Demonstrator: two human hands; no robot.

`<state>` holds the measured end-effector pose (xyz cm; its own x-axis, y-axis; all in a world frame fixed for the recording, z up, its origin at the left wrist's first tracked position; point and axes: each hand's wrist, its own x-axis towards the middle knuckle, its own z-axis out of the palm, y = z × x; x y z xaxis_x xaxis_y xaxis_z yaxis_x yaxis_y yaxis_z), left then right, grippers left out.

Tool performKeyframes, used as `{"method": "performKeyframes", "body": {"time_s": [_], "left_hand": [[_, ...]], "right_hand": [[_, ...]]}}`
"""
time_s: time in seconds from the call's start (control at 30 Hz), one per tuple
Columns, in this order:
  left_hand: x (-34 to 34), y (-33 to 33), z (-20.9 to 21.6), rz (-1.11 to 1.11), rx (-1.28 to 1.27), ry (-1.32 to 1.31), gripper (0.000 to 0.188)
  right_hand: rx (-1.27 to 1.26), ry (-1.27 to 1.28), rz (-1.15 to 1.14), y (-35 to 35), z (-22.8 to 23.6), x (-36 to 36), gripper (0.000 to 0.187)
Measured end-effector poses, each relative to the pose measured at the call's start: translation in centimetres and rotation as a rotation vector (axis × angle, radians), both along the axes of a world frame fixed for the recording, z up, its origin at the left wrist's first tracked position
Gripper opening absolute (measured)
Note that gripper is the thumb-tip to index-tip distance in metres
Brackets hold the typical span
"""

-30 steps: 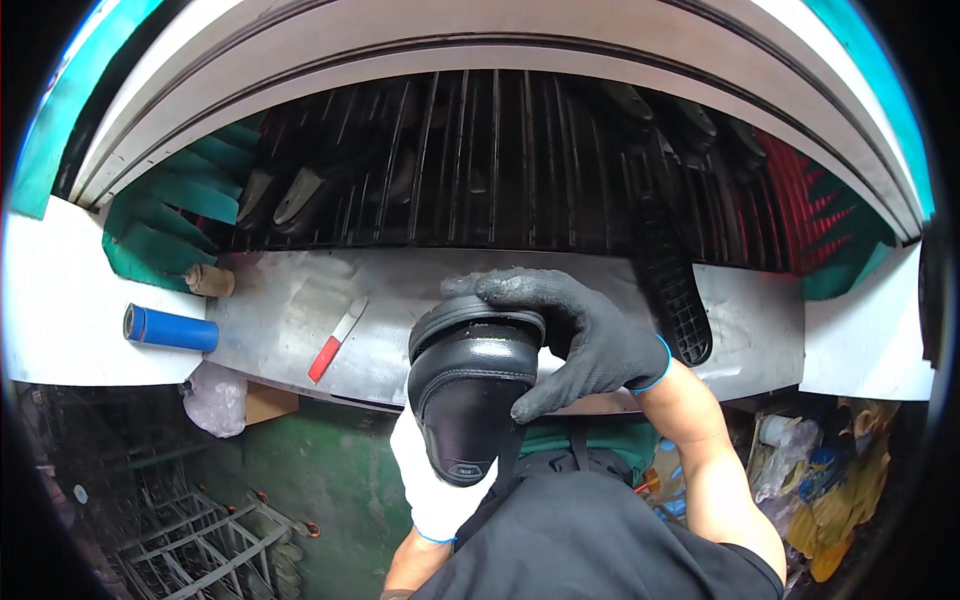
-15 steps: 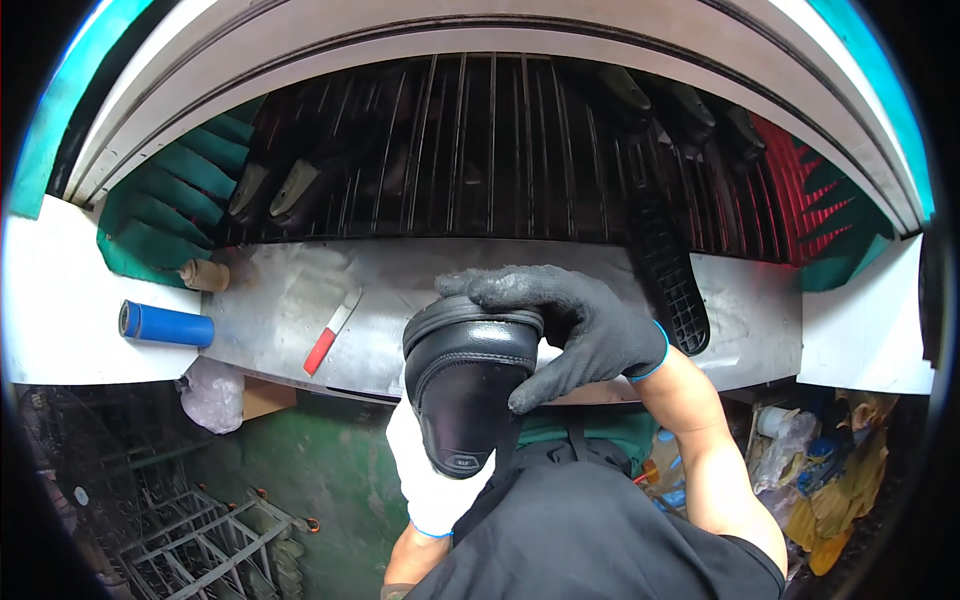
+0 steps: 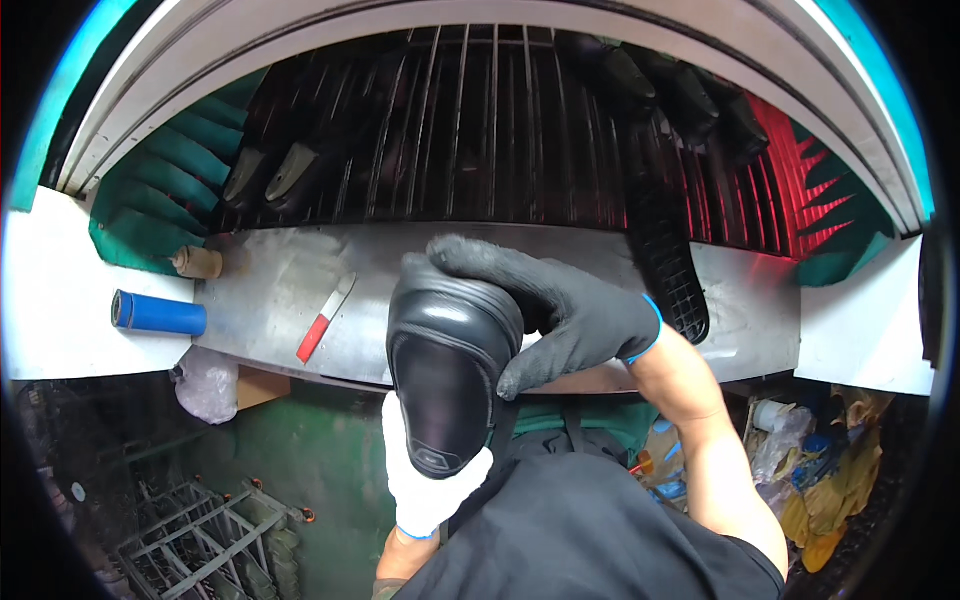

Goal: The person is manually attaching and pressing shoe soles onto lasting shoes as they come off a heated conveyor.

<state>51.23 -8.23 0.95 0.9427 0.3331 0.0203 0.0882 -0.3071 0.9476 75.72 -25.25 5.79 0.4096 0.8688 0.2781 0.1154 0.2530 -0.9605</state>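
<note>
Between my two hands is a black shoe (image 3: 440, 385), smooth and shiny, held above the near edge of the metal ledge. My left hand (image 3: 425, 490), in a white glove, cups its lower end from beneath; most of those fingers are hidden by the shoe. Over the far end and down the right side wraps my right hand (image 3: 570, 315) in a dark grey glove, its thumb pressed against the shoe's side. A red-handled knife (image 3: 325, 322) lies on the ledge to the left. On the right, a black shoe sole (image 3: 682, 285) with a grid pattern reaches from the dark slats onto the ledge.
Behind the metal ledge (image 3: 270, 265) runs a dark slatted bed (image 3: 480, 130) bearing several shoes, under a pale curved hood. Green strip curtains (image 3: 165, 210) hang at both sides. A blue cylinder (image 3: 160, 313) and a tan roll (image 3: 197, 262) lie left. A metal rack (image 3: 215, 540) stands lower left.
The shoe has shifted slightly left and tilted, showing more of its upper surface. Both hands have moved with it, keeping their hold.
</note>
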Motion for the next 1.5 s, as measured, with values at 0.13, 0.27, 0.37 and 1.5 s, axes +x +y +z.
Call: {"method": "performKeyframes", "body": {"time_s": [0.13,0.27,0.37,1.5], "left_hand": [[1.4,0.2,2.0,0.018,-0.546,-0.034,0.114],[2.1,-0.3,2.5,0.065,-0.91,0.089,0.111],[1.0,-0.1,1.5,0.114,-1.008,0.083,0.093],[5.7,0.9,4.7,-0.081,0.54,-0.096,0.037]], "right_hand": [[-0.148,-0.172,0.007,1.8,1.1,-0.6,0.125],[-0.344,-0.083,-0.064,1.3,-0.1,-3.6,0.123],[-0.531,0.036,-0.025,1.3,0.8,-3.9,0.119],[-0.122,0.823,-0.163,-0.2,-8.7,-9.0,0.11]]}}
